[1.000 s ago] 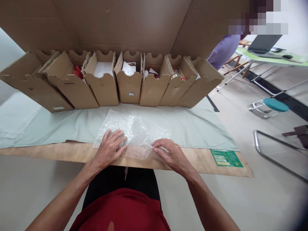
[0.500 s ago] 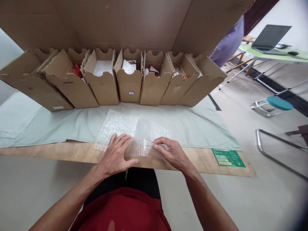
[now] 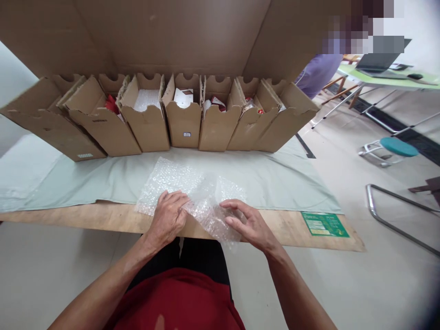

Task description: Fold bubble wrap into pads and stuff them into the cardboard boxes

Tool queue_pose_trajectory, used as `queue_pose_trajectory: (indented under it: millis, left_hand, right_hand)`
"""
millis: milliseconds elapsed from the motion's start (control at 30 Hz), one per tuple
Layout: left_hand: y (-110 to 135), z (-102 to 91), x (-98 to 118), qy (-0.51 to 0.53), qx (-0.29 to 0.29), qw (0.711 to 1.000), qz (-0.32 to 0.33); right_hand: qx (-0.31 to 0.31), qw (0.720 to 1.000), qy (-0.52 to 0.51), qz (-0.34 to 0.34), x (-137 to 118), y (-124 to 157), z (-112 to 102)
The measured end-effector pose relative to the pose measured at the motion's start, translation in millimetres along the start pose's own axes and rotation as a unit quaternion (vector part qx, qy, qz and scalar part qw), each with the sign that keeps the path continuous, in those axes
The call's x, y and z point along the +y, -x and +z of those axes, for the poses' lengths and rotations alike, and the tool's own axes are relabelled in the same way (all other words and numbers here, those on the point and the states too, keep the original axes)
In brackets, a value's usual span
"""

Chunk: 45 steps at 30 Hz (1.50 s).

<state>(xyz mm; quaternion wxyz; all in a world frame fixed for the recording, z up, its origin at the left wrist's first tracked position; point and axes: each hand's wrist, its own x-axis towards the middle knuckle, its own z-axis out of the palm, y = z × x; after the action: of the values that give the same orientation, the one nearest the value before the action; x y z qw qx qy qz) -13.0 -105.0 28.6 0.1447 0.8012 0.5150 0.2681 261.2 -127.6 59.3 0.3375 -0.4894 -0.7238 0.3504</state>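
A sheet of clear bubble wrap [image 3: 172,178] lies on the pale green cloth [image 3: 268,178] at the near edge of the wooden table [image 3: 113,219]. My left hand [image 3: 168,215] is closed, its fingers curled over the wrap's near middle and pinching a fold. My right hand [image 3: 249,224] grips the wrap's right part, which is lifted and hangs a little over the table edge. Whether anything lies inside the wrap I cannot tell.
A row of several open cardboard bins [image 3: 185,121] stands at the back, holding red and white items, under a large cardboard flap [image 3: 172,32]. A green label [image 3: 325,224] is on the table's right corner. At right are a teal stool [image 3: 395,147], a metal frame [image 3: 395,201] and a person in purple [image 3: 318,73].
The left hand went from lying flat on the wrap to curling and pinching it. The wrap's right part has been pulled toward me and lifted off the table.
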Motion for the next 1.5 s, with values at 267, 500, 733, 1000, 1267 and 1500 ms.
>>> queue_pose_trajectory:
  millis: [267, 500, 733, 1000, 1267, 1500]
  left_hand:
    - [-12, -3.6, 4, 0.017, 0.031, 0.999, -0.02]
    - [-19, -10.2, 6, -0.005, 0.008, 1.0, -0.012]
    - [-17, -9.0, 7, -0.023, 0.019, 1.0, -0.006]
    - [-7, -30.0, -38, -0.054, -0.02, 0.998, 0.032]
    - [-10, -70.4, -59, -0.047, -0.06, 0.995, 0.071]
    - [-19, -80.5, -65, -0.055, -0.15, 0.984, 0.08]
  right_hand:
    - [-0.003, 0.975, 0.201, -0.094, 17, 31, 20]
    - [0.009, 0.953, 0.258, -0.16, 6, 16, 50]
    - [0.148, 0.946, 0.232, -0.174, 11, 21, 50]
    - [0.309, 0.946, 0.101, -0.019, 19, 23, -5]
    - [0.175, 0.975, 0.137, -0.002, 41, 26, -25]
    - [0.099, 0.993, -0.051, 0.026, 31, 22, -43]
